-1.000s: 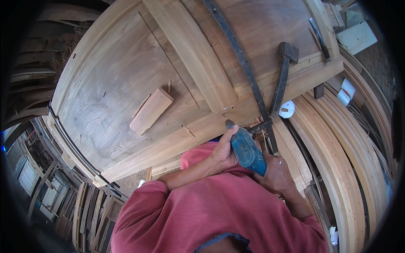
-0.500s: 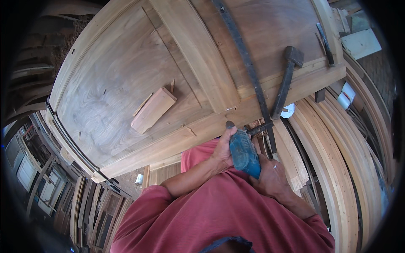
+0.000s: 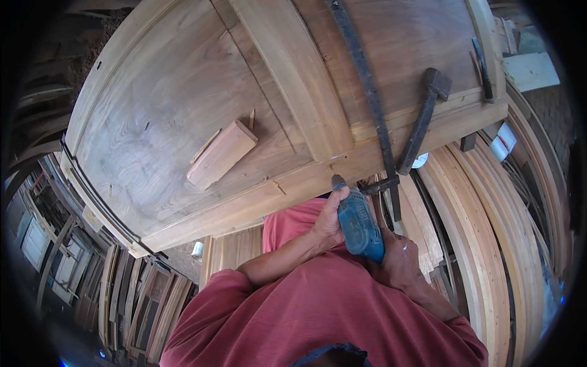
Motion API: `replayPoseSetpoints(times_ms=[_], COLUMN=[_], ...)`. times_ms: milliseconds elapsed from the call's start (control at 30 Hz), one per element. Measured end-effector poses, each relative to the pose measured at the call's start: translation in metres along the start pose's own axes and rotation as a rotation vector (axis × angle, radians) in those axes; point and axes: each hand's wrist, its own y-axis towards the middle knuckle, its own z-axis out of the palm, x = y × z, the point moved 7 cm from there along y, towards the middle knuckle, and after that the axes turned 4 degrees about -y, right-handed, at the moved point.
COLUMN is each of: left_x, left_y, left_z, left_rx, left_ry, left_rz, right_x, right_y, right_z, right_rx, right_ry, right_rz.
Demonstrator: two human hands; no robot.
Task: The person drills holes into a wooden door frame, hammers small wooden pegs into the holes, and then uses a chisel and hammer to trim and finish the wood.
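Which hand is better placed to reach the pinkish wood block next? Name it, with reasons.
Left, likely. The left hand is nearer the wood block, which lies leftward on the wooden panel. It holds the front of the teal power tool; the right hand, at the rear, is farther.

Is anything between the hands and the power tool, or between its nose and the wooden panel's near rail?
Nothing visible: left hand and right hand hold the power tool, its nose at the near rail's edge, contact unclear. The dark clamp sits just right, beside that line.
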Motion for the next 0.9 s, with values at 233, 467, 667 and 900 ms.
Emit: replayPoseSetpoints(times_ms=[233, 467, 667, 900], left_x=[-0.005, -0.006, -0.012, -0.011], left_y=[-0.001, 0.0, 0.009, 0.01], left_z=[0.007, 0.006, 0.002, 0.0], left_rx=[0.057, 0.007, 0.011, 0.053], left_ry=[0.017, 0.0, -0.033, 0.018], left_rz=[-0.024, -0.014, 0.014, 0.032], right_x=[0.003, 0.004, 0.003, 0.0], right_y=[0.009, 0.011, 0.019, 0.018], right_z=[0.002, 0.004, 0.007, 0.008], right_rx=[-0.131, -0.119, -0.111, -0.121], right_ry=[-0.048, -0.057, -0.079, -0.008], right_rz=[-0.066, -0.04, -0.029, -0.028])
